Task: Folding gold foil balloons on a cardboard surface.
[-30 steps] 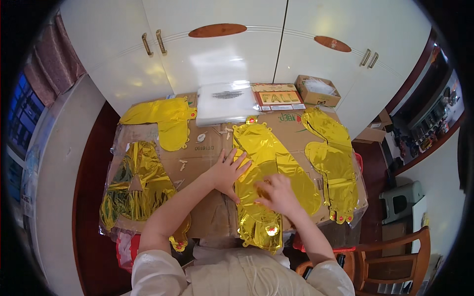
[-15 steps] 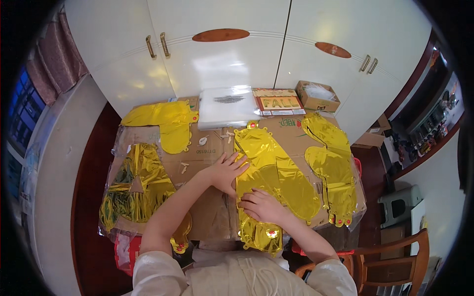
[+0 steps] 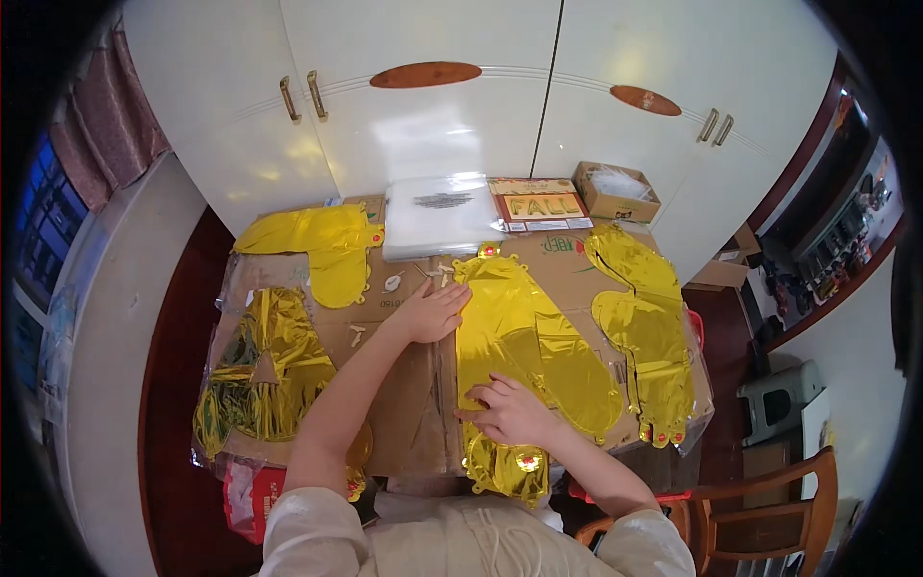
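Note:
A flat gold foil balloon [image 3: 519,327], uninflated and broad, lies in the middle of the cardboard-covered table, with a folded lobe at its near end. My left hand [image 3: 433,313] rests palm down on its left edge, fingers stretched out over the foil. Nearer to me, my right hand [image 3: 511,412] is on the lower part of the same balloon, fingers bent and apart. Neither hand holds anything. To the right is a curvy gold balloon [image 3: 644,332]. Another gold balloon [image 3: 336,260] lies at the far left, and a crinkled one [image 3: 264,370] with a triangular opening is below it.
A stack of clear plastic bags [image 3: 442,216], a printed box or card [image 3: 538,204] and a small carton [image 3: 615,190] stand at the back against white cabinets [image 3: 433,125]. Small pale pieces [image 3: 357,335] lie on the cardboard [image 3: 399,404]. A wooden chair [image 3: 760,514] stands at the near right.
My left hand has slid slightly away from me along the balloon's left edge. My right hand has shifted a little nearer to me, its fingers more spread.

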`<state>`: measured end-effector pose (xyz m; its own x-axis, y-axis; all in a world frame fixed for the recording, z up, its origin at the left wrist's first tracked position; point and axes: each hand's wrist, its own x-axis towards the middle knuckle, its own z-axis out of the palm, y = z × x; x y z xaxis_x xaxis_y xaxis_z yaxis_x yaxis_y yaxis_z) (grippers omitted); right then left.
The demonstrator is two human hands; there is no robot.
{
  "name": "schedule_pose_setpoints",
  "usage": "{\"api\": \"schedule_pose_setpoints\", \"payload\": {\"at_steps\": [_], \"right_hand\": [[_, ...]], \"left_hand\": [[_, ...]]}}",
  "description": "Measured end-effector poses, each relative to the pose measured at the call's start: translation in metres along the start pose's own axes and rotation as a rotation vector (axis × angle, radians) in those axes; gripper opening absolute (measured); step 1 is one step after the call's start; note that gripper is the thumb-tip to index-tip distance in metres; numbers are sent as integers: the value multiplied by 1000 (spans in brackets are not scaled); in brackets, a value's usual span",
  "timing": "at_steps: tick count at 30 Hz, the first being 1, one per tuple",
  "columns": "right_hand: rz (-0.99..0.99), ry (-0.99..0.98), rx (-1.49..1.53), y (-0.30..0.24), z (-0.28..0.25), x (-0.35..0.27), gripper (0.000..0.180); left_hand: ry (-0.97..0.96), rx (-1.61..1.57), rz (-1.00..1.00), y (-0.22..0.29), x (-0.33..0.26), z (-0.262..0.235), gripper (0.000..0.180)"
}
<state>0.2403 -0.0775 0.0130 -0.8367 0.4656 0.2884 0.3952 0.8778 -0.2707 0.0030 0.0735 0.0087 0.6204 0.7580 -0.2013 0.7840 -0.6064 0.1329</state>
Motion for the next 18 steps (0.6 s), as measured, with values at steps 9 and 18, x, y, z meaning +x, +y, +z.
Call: {"api": "schedule_pose_setpoints", "payload": {"at_steps": [9,18], "right_hand": [[6,10,33,1,1,-3,40],[15,17,65,-1,-3,0,37]], "left_hand": [[21,-10,-38,-8,16,-7,61],[460,236,-23,8,7,6,67]]}}
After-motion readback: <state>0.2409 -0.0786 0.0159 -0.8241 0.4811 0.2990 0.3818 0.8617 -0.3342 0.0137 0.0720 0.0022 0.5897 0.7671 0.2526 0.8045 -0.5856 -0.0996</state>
